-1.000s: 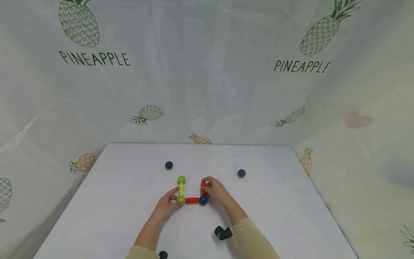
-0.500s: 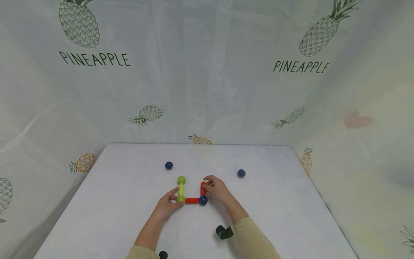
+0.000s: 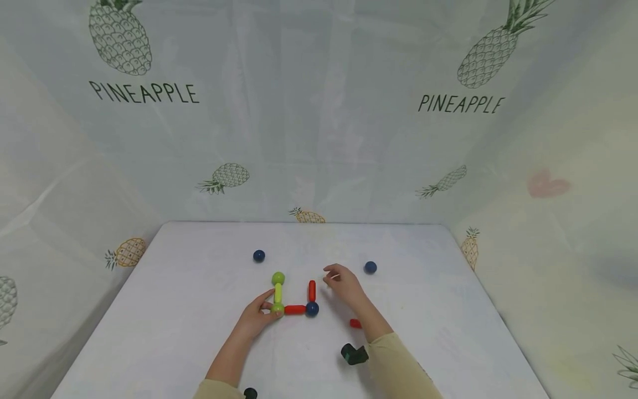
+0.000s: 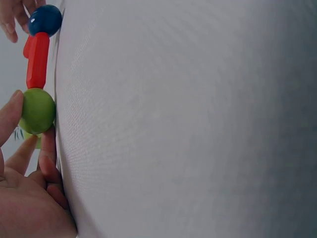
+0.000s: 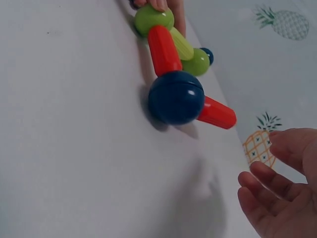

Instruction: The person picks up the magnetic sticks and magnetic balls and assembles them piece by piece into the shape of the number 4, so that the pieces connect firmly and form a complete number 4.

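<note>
My left hand (image 3: 255, 317) pinches the near green ball (image 4: 37, 111) between thumb and fingers at a corner of a U-shaped construction on the table. From that ball a yellow-green rod (image 3: 278, 292) runs back to a second green ball (image 3: 278, 278). A red rod (image 3: 295, 310) joins it on the right to a dark blue ball (image 5: 176, 98). Another red rod (image 5: 217, 113) sticks out from the blue ball, its far end bare. My right hand (image 3: 345, 284) hovers just right of this rod, fingers loosely bent, holding nothing.
Two loose blue balls lie farther back, one at left (image 3: 258, 256) and another blue ball (image 3: 370, 267) beyond the right hand. A loose red rod (image 3: 355, 323) is partly hidden by the right forearm. The white table (image 3: 189, 266) meets a pineapple-print cloth (image 3: 319, 138) behind.
My right hand has let go of the upright-pointing red rod and moved away right, uncovering it. A loose red rod now shows beside the right forearm. The left hand stays on the green ball.
</note>
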